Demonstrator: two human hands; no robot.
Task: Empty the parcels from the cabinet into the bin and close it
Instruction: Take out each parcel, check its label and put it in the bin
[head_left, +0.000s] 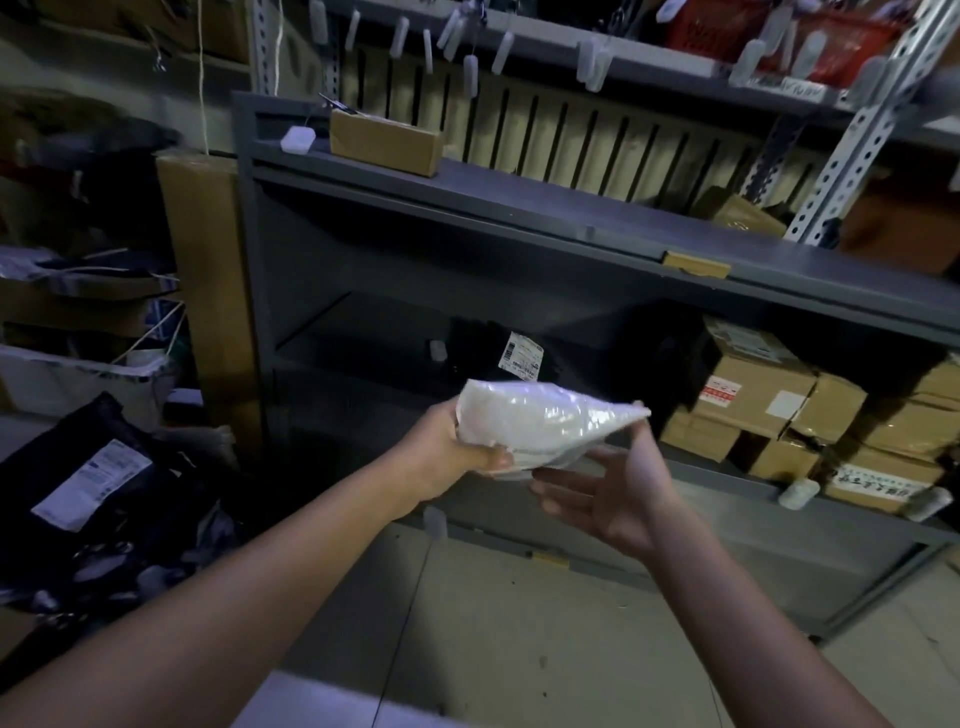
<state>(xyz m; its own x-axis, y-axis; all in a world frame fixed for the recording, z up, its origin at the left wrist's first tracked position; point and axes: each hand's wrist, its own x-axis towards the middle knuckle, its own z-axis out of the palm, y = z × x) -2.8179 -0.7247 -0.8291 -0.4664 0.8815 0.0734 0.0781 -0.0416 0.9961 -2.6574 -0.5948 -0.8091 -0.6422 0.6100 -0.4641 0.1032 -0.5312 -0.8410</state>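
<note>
My left hand (457, 447) grips the near end of a white plastic parcel (540, 421) held in the air in front of the grey metal cabinet (467, 249). My right hand (613, 488) is spread just under the parcel's right tip, fingers straight, palm up. Inside the open cabinet a black parcel with a white label (519, 353) lies on the shelf, and several brown cardboard boxes (769, 395) are stacked at the right. At the lower left a heap of dark parcels (88, 483) lies piled; whether a bin holds them I cannot tell.
A small cardboard box (387, 140) and a white device (296, 139) sit on the cabinet top. A tall flat carton (208, 291) leans at the cabinet's left side. A white crate (78, 374) stands at far left. Perforated metal shelving (852, 135) rises behind.
</note>
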